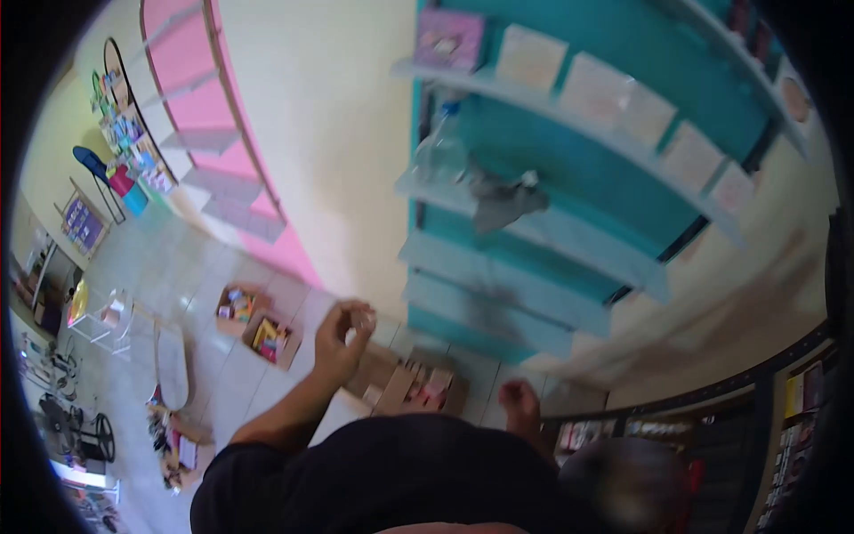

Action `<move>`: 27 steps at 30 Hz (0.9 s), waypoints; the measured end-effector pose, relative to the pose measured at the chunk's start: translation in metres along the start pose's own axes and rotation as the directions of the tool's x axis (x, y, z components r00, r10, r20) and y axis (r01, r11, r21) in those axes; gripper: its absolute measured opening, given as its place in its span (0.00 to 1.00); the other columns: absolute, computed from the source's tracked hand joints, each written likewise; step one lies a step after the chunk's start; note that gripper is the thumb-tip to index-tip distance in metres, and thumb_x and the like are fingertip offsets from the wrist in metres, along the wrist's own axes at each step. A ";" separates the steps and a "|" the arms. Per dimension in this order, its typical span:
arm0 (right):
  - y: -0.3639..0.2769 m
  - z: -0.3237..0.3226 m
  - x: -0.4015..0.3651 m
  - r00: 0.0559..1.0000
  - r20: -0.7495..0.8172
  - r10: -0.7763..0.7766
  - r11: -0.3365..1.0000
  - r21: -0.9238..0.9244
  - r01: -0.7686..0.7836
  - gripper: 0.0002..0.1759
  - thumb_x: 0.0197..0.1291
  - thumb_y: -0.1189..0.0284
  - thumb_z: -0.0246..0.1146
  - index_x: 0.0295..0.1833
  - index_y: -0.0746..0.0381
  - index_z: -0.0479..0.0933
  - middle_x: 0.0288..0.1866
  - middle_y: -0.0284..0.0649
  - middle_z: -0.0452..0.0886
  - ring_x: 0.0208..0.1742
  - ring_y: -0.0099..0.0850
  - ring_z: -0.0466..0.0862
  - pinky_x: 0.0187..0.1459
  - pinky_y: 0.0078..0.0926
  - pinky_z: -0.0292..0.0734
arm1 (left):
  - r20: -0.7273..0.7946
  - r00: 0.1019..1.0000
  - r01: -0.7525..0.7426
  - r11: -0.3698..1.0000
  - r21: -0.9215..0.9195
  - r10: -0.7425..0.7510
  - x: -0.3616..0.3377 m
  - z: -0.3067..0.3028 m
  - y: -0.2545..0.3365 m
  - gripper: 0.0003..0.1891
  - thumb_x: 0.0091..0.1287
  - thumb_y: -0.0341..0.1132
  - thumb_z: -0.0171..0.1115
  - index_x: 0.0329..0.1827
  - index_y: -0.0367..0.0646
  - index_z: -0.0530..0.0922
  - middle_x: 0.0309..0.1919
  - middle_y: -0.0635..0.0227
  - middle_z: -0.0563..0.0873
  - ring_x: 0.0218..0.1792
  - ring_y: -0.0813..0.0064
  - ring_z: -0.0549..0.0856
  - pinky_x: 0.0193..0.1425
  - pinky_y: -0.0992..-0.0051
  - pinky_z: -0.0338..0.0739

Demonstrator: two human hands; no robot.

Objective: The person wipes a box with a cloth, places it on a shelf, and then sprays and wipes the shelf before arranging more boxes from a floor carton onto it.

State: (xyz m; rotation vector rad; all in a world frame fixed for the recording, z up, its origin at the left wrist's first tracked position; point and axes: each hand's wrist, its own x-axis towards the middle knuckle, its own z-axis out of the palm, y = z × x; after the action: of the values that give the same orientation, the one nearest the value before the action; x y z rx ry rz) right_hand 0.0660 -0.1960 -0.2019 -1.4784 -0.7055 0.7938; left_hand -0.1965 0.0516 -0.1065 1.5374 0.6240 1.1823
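My left hand (342, 338) is raised at the centre, above the floor boxes, its fingers curled in toward the thumb around something small and clear that I cannot make out. Lower and to the right, my right hand (519, 402) is near my body, blurred, its fingers partly curled. On a shelf of the teal unit stand a clear bottle with a blue top (440, 153) and a crumpled grey cloth (505, 201). Neither hand touches them.
A pink box (451, 40) and several pale boxes (598, 89) line the upper shelf. Cartons of goods (269, 338) (422, 388) sit on the floor. Pink-backed shelves (212, 138) stand left; a dark-framed case (712, 427) is at lower right. A blurred round shape (627, 481) is beside me.
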 end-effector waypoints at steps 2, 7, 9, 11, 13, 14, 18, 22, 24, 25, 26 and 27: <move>-0.015 0.050 0.008 0.999 0.011 -0.032 0.999 0.037 0.032 0.08 0.70 0.73 0.63 0.50 0.62 0.75 0.41 0.31 0.79 0.44 0.20 0.78 0.49 0.21 0.74 | -0.056 0.998 0.030 0.999 -0.042 -0.032 0.006 -0.046 -0.003 0.13 0.69 0.26 0.65 0.55 0.38 0.76 0.45 0.67 0.82 0.44 0.78 0.82 0.54 0.76 0.77; -0.025 0.166 0.003 0.996 0.085 0.039 0.989 0.141 -0.051 0.07 0.71 0.74 0.62 0.51 0.61 0.74 0.40 0.31 0.76 0.42 0.20 0.76 0.48 0.20 0.72 | -0.197 0.965 0.159 0.982 -0.098 -0.176 -0.007 -0.149 -0.022 0.09 0.70 0.29 0.64 0.51 0.39 0.78 0.38 0.72 0.82 0.36 0.84 0.78 0.42 0.81 0.73; -0.005 0.194 -0.015 0.983 0.162 0.087 0.984 0.141 -0.110 0.07 0.71 0.73 0.62 0.52 0.61 0.74 0.41 0.30 0.76 0.42 0.20 0.76 0.47 0.20 0.72 | -0.215 0.942 0.242 0.966 -0.093 -0.256 -0.023 -0.186 -0.043 0.09 0.71 0.29 0.64 0.51 0.39 0.78 0.37 0.72 0.81 0.35 0.84 0.78 0.41 0.81 0.72; 0.012 0.215 -0.019 0.941 0.115 0.320 0.914 0.226 -0.338 0.08 0.72 0.72 0.62 0.52 0.60 0.73 0.44 0.30 0.77 0.44 0.19 0.76 0.48 0.20 0.71 | -0.233 0.911 0.308 0.937 -0.166 -0.341 -0.040 -0.215 -0.069 0.08 0.71 0.29 0.63 0.50 0.40 0.78 0.34 0.74 0.80 0.33 0.85 0.77 0.38 0.82 0.70; 0.023 0.232 -0.024 0.894 0.111 0.435 0.832 0.330 -0.446 0.07 0.72 0.72 0.62 0.51 0.59 0.73 0.44 0.30 0.76 0.44 0.20 0.76 0.48 0.20 0.71 | -0.219 0.874 0.409 0.900 -0.151 -0.434 -0.051 -0.233 -0.083 0.08 0.71 0.29 0.63 0.50 0.40 0.78 0.34 0.74 0.81 0.33 0.85 0.77 0.38 0.82 0.70; 0.028 0.238 -0.025 0.850 0.107 0.515 0.747 0.431 -0.507 0.06 0.71 0.73 0.61 0.50 0.57 0.73 0.44 0.30 0.76 0.44 0.20 0.76 0.47 0.20 0.71 | -0.200 0.844 0.477 0.867 -0.142 -0.497 -0.055 -0.237 -0.088 0.07 0.71 0.28 0.62 0.49 0.40 0.78 0.34 0.74 0.81 0.33 0.85 0.77 0.38 0.82 0.70; 0.067 0.261 -0.020 0.766 0.093 0.637 0.671 0.423 -0.609 0.05 0.71 0.70 0.62 0.49 0.56 0.74 0.43 0.32 0.78 0.44 0.24 0.77 0.47 0.26 0.72 | -0.179 0.772 0.613 0.789 -0.047 -0.610 -0.056 -0.250 -0.135 0.07 0.71 0.29 0.63 0.48 0.40 0.78 0.35 0.73 0.82 0.32 0.84 0.78 0.38 0.81 0.72; 0.153 0.277 0.003 0.572 0.109 0.813 0.442 0.523 -0.729 0.09 0.73 0.65 0.61 0.49 0.59 0.75 0.42 0.34 0.79 0.46 0.28 0.79 0.51 0.31 0.74 | -0.153 0.682 0.727 0.686 0.035 -0.715 -0.081 -0.242 -0.234 0.06 0.71 0.30 0.64 0.47 0.40 0.79 0.36 0.71 0.84 0.35 0.81 0.82 0.39 0.79 0.76; 0.211 0.280 0.016 0.303 0.139 0.943 0.181 0.549 -0.816 0.12 0.74 0.61 0.60 0.49 0.60 0.76 0.43 0.36 0.79 0.47 0.31 0.79 0.53 0.32 0.75 | -0.164 0.614 0.786 0.617 0.039 -0.772 -0.098 -0.226 -0.289 0.07 0.71 0.31 0.64 0.48 0.40 0.80 0.35 0.70 0.85 0.36 0.80 0.84 0.41 0.77 0.79; 0.242 0.281 0.024 0.267 0.128 0.955 0.162 0.530 -0.833 0.15 0.75 0.58 0.58 0.50 0.61 0.76 0.43 0.37 0.80 0.48 0.33 0.80 0.55 0.34 0.76 | -0.122 0.649 0.760 0.634 0.143 -0.751 -0.116 -0.221 -0.322 0.08 0.71 0.31 0.64 0.49 0.40 0.80 0.36 0.70 0.85 0.36 0.79 0.84 0.41 0.76 0.79; 0.276 0.282 0.034 0.258 0.127 0.958 0.154 0.530 -0.834 0.15 0.75 0.58 0.58 0.50 0.61 0.76 0.43 0.37 0.80 0.48 0.33 0.80 0.55 0.34 0.76 | -0.075 0.683 0.720 0.651 0.240 -0.727 -0.129 -0.216 -0.353 0.09 0.70 0.32 0.65 0.50 0.40 0.80 0.37 0.70 0.85 0.36 0.78 0.84 0.40 0.76 0.80; 0.311 0.283 0.045 0.288 0.133 0.948 0.171 0.549 -0.818 0.16 0.75 0.57 0.58 0.50 0.61 0.76 0.44 0.38 0.80 0.48 0.34 0.80 0.56 0.35 0.76 | 0.011 0.706 0.662 0.665 0.345 -0.708 -0.136 -0.212 -0.378 0.10 0.70 0.31 0.65 0.51 0.39 0.79 0.38 0.68 0.86 0.37 0.78 0.84 0.42 0.75 0.81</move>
State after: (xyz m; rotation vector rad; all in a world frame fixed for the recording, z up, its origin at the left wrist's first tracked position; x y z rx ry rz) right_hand -0.1487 -0.0146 -0.5177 -1.3199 0.7598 1.5277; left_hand -0.3707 0.1424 -0.5157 1.4158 1.2164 0.3829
